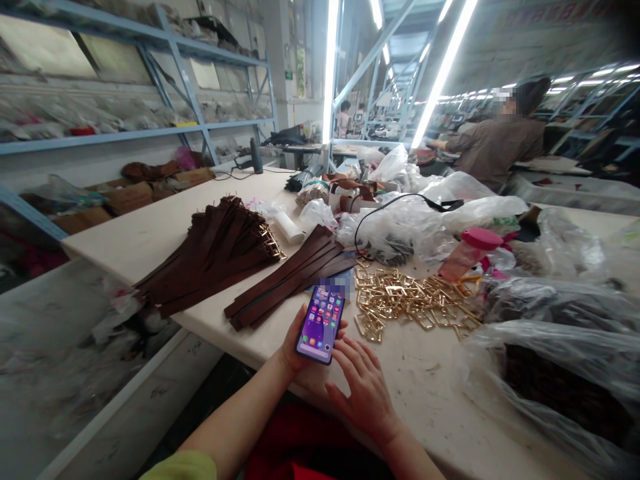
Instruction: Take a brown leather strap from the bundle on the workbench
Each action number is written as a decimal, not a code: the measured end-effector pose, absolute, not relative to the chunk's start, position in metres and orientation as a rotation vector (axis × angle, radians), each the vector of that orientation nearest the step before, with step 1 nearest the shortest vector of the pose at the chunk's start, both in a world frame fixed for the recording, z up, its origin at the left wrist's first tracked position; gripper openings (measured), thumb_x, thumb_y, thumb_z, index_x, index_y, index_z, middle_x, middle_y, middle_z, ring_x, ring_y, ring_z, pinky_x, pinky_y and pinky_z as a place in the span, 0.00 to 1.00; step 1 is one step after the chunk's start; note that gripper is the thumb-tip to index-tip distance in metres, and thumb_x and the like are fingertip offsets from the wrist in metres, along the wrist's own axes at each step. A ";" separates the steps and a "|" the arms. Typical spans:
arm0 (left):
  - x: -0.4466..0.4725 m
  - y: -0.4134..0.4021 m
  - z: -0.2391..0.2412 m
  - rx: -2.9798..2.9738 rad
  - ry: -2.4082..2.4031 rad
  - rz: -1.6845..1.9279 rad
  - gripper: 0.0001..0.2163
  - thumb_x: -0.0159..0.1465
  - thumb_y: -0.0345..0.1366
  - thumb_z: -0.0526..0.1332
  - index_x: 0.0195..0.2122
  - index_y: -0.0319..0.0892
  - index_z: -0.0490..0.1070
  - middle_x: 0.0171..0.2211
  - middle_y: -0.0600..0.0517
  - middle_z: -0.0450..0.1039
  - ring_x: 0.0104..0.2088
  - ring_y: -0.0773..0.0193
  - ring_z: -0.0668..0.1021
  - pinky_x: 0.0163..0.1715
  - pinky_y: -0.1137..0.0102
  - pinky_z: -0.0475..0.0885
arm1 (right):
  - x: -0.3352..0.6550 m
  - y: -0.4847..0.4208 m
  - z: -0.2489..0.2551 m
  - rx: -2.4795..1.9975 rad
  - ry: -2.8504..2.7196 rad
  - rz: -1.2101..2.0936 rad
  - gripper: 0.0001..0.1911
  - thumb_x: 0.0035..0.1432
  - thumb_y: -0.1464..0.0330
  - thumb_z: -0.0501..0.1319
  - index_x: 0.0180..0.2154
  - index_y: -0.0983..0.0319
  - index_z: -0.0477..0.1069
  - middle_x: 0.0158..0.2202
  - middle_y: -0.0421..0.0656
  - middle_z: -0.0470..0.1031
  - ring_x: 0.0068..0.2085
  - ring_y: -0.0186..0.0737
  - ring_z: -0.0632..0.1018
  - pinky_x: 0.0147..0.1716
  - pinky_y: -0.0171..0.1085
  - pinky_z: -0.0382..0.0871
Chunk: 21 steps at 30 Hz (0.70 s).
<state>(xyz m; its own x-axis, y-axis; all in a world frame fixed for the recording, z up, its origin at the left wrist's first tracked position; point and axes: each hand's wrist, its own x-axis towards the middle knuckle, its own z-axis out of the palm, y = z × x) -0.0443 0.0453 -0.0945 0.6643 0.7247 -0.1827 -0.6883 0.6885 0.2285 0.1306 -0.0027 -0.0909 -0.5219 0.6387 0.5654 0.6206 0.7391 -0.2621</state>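
Observation:
My left hand (291, 352) grips a smartphone (321, 324) with a lit purple screen, held just above the near edge of the white worktable (165, 230). Beside it my right hand (364, 390) hovers with its fingers spread, fingertips at the phone's lower right corner and nothing in it. Just beyond the phone lie several dark brown leather straps (290, 277). A bigger fan of buckled straps (213, 253) lies to the left. A pile of loose gold metal buckles (410, 300) is spread to the right of the phone.
Clear plastic bags (415, 220) and a pink-capped bottle (470, 253) crowd the table's middle and right. A dark bagged bundle (555, 387) lies at the near right. Blue shelving (150, 127) lines the left wall. Another person (495, 143) works at the far right.

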 end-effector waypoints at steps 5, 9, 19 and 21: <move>-0.044 0.046 -0.099 0.161 0.290 0.824 0.40 0.58 0.60 0.43 0.56 0.24 0.55 0.43 0.33 0.71 0.42 0.53 0.75 0.47 0.64 0.61 | 0.131 -0.004 -0.094 -0.934 -2.308 0.022 0.23 0.53 0.63 0.56 0.51 0.63 0.62 0.52 0.48 0.67 0.57 0.46 0.63 0.54 0.48 0.56; -0.044 0.048 -0.104 0.162 0.274 0.809 0.41 0.58 0.60 0.44 0.56 0.24 0.54 0.44 0.33 0.71 0.43 0.53 0.74 0.48 0.63 0.60 | 0.132 -0.004 -0.093 -0.934 -2.318 0.015 0.23 0.54 0.63 0.56 0.51 0.64 0.62 0.52 0.48 0.68 0.57 0.46 0.63 0.54 0.48 0.56; -0.041 0.044 -0.095 0.141 0.260 0.775 0.40 0.58 0.60 0.44 0.53 0.22 0.59 0.42 0.34 0.71 0.43 0.53 0.74 0.48 0.64 0.59 | 0.130 -0.001 -0.087 -0.926 -2.317 0.067 0.23 0.53 0.62 0.56 0.51 0.64 0.62 0.52 0.48 0.68 0.57 0.47 0.63 0.53 0.48 0.57; -0.041 0.044 -0.096 0.139 0.259 0.773 0.39 0.58 0.59 0.44 0.53 0.23 0.59 0.42 0.35 0.72 0.43 0.53 0.73 0.49 0.63 0.59 | 0.129 0.000 -0.085 -0.921 -2.314 0.082 0.23 0.53 0.62 0.56 0.51 0.64 0.62 0.51 0.48 0.68 0.56 0.47 0.64 0.53 0.48 0.57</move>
